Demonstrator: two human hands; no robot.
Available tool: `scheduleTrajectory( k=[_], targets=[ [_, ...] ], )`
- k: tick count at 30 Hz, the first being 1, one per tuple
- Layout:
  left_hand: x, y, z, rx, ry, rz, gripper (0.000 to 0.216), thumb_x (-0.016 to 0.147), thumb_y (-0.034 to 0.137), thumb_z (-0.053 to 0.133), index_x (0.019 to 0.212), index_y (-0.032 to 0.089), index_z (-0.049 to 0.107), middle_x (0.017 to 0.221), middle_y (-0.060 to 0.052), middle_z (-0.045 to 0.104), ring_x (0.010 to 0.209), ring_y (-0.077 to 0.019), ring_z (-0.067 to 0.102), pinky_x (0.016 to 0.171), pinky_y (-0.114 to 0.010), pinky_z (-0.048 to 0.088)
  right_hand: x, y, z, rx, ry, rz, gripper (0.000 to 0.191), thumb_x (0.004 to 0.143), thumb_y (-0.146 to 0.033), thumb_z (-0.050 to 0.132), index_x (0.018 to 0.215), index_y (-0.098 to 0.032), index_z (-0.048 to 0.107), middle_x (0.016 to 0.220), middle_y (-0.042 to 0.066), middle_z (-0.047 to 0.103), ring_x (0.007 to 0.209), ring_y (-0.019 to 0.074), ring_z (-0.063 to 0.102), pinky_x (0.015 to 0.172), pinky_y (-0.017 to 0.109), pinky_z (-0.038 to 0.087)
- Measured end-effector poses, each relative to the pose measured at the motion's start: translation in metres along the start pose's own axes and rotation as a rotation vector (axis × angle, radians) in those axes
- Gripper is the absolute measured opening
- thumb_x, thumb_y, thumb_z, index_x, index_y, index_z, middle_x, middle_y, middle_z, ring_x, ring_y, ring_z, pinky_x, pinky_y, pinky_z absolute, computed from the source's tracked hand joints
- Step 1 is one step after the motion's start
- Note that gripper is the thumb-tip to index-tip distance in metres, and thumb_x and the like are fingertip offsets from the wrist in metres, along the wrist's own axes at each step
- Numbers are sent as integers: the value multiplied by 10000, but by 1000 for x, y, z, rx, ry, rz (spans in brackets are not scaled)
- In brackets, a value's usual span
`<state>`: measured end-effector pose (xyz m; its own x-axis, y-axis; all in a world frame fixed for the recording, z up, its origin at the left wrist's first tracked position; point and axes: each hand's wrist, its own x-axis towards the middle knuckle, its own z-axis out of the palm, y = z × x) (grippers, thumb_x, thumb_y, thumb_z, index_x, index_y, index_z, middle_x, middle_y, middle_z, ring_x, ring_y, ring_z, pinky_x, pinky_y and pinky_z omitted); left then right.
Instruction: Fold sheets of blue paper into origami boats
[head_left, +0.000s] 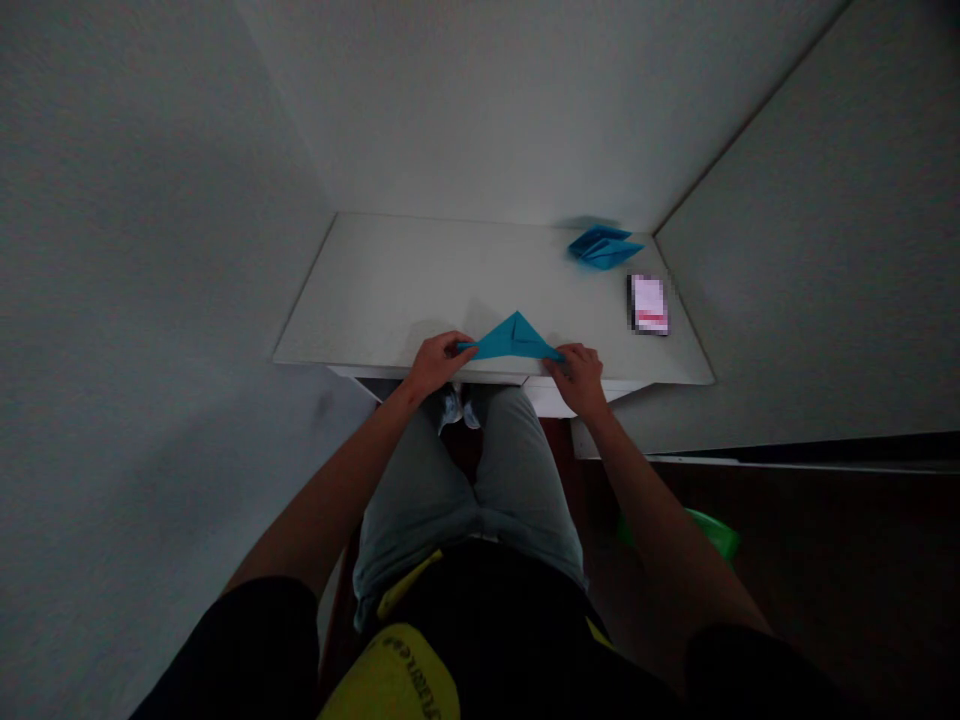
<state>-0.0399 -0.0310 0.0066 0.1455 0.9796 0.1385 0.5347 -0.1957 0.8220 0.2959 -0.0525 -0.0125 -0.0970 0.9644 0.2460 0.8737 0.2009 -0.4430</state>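
Observation:
A blue sheet of paper folded into a triangle [514,338] lies near the front edge of a small white table [390,290]. My left hand [437,362] pinches the triangle's left corner with curled fingers. On the other side, my right hand [577,375] is closed on its right corner. Both hands rest at the table's front edge, above my knees.
A finished folded blue paper shape [604,246] sits at the table's back right. A phone [649,304] with a lit screen lies just in front of it. White walls close in on the left, back and right. A green object [712,532] is on the dark floor at right.

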Motion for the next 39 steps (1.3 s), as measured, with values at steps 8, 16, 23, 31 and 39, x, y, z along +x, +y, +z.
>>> scheduleTrajectory(
  k=[8, 16, 23, 31, 39],
  targets=[
    [18, 8, 7, 46, 101, -61, 101, 944, 258, 834, 999, 217, 760, 938, -13, 794, 774, -170, 688, 811, -321, 562, 28, -6, 4, 326, 72, 124, 468, 1022, -616, 662, 1286, -237, 734, 960, 73, 804, 839, 265, 720, 840, 419, 581],
    [10, 7, 10, 322, 29, 100, 92, 1051, 270, 774, 1053, 208, 843, 1053, -72, 809, 911, -221, 752, 977, -397, 556, 25, 4, 9, 142, 51, -82, 381, 1093, -456, 617, 1271, -214, 852, 1254, 173, 759, 1003, 302, 767, 967, 511, 632],
    [3, 1, 7, 417, -100, 244, 268, 1004, 396, 876, 1215, 231, 873, 1204, -97, 811, 1083, -267, 770, 1075, -441, 523, 20, 15, 7, 130, 6, -217, 359, 1104, -475, 668, 1318, -248, 846, 1307, 164, 730, 1186, 341, 761, 1037, 544, 641],
    [-5, 14, 12, 561, -247, 322, 663, 1040, 581, 785, 1590, 223, 698, 1322, -150, 797, 1267, -347, 718, 1145, -490, 457, 21, 15, 4, 148, -35, -233, 370, 1049, -533, 749, 1298, -271, 827, 1329, 140, 738, 1245, 355, 763, 1048, 563, 627],
    [0, 30, 19, 657, -324, 281, 632, 1104, 601, 667, 1630, 252, 674, 1358, -146, 836, 1273, -351, 716, 1149, -492, 414, 21, 11, -4, 190, -92, -220, 410, 1002, -552, 811, 1292, -263, 827, 1304, 124, 747, 1116, 311, 776, 999, 502, 630]
  ],
)
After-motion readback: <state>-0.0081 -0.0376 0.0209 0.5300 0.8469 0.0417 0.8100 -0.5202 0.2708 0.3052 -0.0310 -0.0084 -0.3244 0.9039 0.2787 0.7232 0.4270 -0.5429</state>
